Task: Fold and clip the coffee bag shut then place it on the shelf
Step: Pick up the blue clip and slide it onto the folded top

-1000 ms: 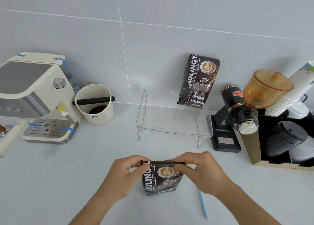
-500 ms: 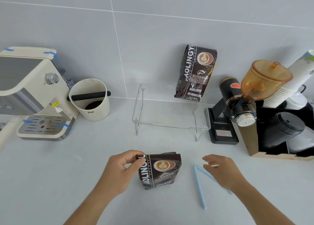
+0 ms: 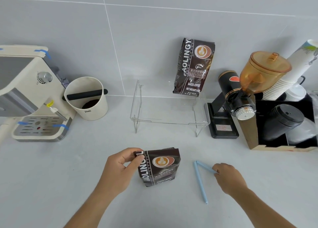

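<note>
A dark brown coffee bag point(image 3: 159, 167) with its top folded down stands on the grey counter near me. My left hand point(image 3: 120, 169) pinches its folded top left corner. To the right lies a light blue bag clip point(image 3: 199, 181), spread open in a V. My right hand point(image 3: 228, 177) rests on the clip's shorter arm, fingers curled over its end; the clip still lies on the counter. A clear acrylic shelf point(image 3: 169, 122) stands behind, with a second, taller coffee bag point(image 3: 193, 67) on its back right, leaning on the wall.
At the left stands a cream espresso machine point(image 3: 31, 93), with a cream knock box point(image 3: 86, 98) beside it. A black grinder with an amber hopper point(image 3: 240, 97) stands right of the shelf. A black box of cups and lids point(image 3: 284, 124) fills the far right.
My right hand let go of the bag's folded top and moved right and down onto the blue clip. My left hand kept its pinch on the bag.
</note>
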Motion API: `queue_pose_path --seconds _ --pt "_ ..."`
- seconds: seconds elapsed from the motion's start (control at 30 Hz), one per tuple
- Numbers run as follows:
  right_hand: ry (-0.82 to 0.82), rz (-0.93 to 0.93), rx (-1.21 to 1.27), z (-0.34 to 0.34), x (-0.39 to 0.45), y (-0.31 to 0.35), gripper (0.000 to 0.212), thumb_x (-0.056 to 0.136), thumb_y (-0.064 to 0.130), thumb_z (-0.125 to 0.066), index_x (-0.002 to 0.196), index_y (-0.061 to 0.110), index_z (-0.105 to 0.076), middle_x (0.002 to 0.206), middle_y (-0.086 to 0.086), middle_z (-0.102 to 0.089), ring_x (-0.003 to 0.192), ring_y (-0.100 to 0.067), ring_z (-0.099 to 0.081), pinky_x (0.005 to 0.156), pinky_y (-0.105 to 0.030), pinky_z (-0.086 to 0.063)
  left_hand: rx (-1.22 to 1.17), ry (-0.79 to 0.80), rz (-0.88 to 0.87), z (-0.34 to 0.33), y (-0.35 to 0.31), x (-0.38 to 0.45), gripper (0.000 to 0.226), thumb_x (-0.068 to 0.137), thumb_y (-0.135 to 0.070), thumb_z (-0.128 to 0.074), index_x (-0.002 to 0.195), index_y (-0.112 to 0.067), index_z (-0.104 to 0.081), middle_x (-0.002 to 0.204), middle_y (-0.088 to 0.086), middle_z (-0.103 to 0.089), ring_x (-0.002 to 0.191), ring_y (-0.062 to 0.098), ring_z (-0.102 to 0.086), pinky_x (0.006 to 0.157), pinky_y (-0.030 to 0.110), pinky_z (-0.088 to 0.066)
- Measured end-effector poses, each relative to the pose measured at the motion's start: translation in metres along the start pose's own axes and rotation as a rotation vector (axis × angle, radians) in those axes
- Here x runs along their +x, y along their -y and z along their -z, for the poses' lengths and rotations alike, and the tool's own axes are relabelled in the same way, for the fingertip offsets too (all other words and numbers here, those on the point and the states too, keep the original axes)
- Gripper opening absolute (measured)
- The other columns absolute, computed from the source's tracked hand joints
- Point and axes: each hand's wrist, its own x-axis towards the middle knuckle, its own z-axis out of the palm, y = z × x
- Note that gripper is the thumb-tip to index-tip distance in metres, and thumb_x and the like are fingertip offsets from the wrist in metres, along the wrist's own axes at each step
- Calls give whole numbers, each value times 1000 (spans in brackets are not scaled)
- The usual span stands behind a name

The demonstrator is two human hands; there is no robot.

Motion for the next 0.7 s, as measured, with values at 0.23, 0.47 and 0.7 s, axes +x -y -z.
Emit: queue_pose_path --seconds 0.23,0.47,0.7 --pt "-175 124 199 31 -6 20 13 90 13 -57 90 23 -66 79 0 -61 72 -22 -59 58 -27 -45 -39 28 -12 -1 4 2 15 84 -26 -60 94 -25 -71 91 -11 -78 90 6 -71 79 11 -50" --pt "-352 370 480 86 -20 56 26 85 3 -68 106 18 -72 82 2 -67 74 -17 -64 70 -32 -57 -52 3 -29 -6 7 5 15 81 -30 -59 92 -35 -68 93 -16 -76 93 1 -68 79 10 -49" --pt "-419 600 559 129 -40 97 28 83 0 -70 104 18 -74 81 10 -66 82 -8 -62 69 -14 -52 -144 32 -18 -14 7 3 17 86 -26 -59 93 -30 -73 95 -11 -78 95 5 -70 82 17 -52"
